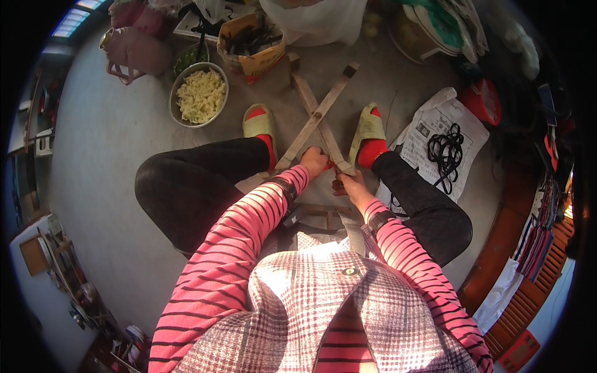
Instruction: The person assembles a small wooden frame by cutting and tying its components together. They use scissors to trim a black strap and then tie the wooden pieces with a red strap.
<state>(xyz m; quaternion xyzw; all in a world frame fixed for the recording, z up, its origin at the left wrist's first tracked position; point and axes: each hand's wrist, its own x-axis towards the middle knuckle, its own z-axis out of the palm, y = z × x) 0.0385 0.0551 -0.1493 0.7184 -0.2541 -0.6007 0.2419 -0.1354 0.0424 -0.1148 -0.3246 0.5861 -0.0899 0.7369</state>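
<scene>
Between my feet lies a wooden X-shaped frame [301, 138], two bars crossing at a pivot. My left hand [314, 161] is closed beside the near end of one bar, with a small red thing [328, 164] at its fingertips; its kind is too small to make out. On the right, my right hand [353, 189] grips the near end of the other bar, fingers curled beneath it. Both hands almost meet at that end. A beige strap [354, 235] and a wooden crosspiece [326, 210] show just in front of my lap.
To the right, black cord [445, 152] lies coiled on a white printed sack [413, 127], near a red container [482, 102]. Ahead left are a bowl of chopped pale food [202, 94], a cardboard box of dark strips [252, 46] and a pinkish jug [137, 53]. A white bag [317, 22] stands beyond.
</scene>
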